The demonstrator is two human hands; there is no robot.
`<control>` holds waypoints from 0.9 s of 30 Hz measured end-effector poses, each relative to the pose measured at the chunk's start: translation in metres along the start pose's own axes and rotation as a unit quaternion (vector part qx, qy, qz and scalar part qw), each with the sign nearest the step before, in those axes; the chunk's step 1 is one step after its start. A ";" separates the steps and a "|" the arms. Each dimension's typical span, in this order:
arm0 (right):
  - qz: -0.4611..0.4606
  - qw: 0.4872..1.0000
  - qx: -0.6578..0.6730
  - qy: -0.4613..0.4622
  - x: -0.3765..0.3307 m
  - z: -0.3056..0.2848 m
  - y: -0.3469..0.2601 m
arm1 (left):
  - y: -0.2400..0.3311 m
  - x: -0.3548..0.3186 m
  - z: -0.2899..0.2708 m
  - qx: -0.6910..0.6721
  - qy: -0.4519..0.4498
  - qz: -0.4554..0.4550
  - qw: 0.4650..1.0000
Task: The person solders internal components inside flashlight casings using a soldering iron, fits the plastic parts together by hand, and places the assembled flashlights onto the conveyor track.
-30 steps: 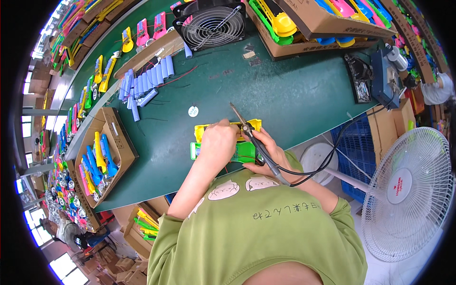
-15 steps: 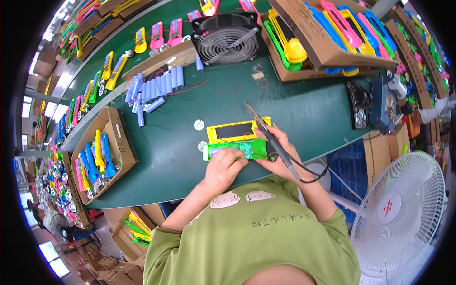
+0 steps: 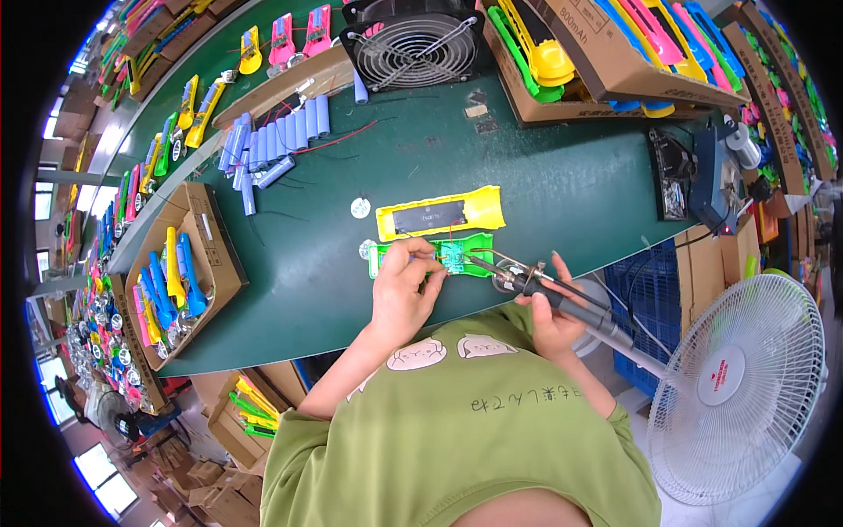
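A green plastic housing (image 3: 483,241) lies on the bench before me, a green circuit board (image 3: 452,255) inside it. My left hand (image 3: 399,299) rests over its left part, thumb and fingers pinched beside the board; what they hold is hidden. In my right hand (image 3: 555,329) is a soldering iron (image 3: 575,309) with a thin curved metal guide beside its tip. The tip points left, at the right part of the board. Just behind lies a yellow housing (image 3: 486,209) with a black panel, a red wire running between the two housings.
Blue cylindrical batteries (image 3: 290,132) with wires lie at back left. A round white disc (image 3: 360,208) sits left of the housings. A black fan (image 3: 413,53) stands behind, cartons (image 3: 606,53) of coloured housings at back right. Another carton (image 3: 224,241) stands left, a blue soldering station (image 3: 713,180) right.
My right hand has moved right and turned the soldering iron from pointing away to pointing left at the board. The yellow housing now lies farther apart from the green one.
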State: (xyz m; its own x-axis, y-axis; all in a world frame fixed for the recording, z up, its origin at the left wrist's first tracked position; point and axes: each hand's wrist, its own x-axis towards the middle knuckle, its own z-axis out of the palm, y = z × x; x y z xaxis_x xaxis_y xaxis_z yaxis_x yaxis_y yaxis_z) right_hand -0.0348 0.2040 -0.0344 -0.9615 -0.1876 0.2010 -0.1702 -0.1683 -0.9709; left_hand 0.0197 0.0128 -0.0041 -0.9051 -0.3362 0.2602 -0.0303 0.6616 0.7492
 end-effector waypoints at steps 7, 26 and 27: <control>0.108 0.989 0.098 0.017 -0.006 0.001 0.006 | -0.001 -0.002 0.000 -0.002 -0.012 -0.031 0.999; -0.001 0.995 -0.076 -0.066 -0.004 -0.010 0.021 | 0.001 0.002 0.002 0.027 -0.006 -0.016 0.999; -0.006 0.997 -0.049 -0.056 0.000 -0.009 0.013 | 0.001 0.002 0.002 0.027 -0.004 -0.017 0.999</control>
State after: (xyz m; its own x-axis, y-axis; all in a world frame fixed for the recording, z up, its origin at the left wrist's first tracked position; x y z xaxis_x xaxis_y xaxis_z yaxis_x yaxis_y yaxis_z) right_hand -0.0384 0.2101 -0.0483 -0.9300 -0.2933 0.2213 -0.2076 -0.0776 -0.9751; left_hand 0.0172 0.0141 -0.0038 -0.9066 -0.3532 0.2308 -0.0832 0.6859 0.7229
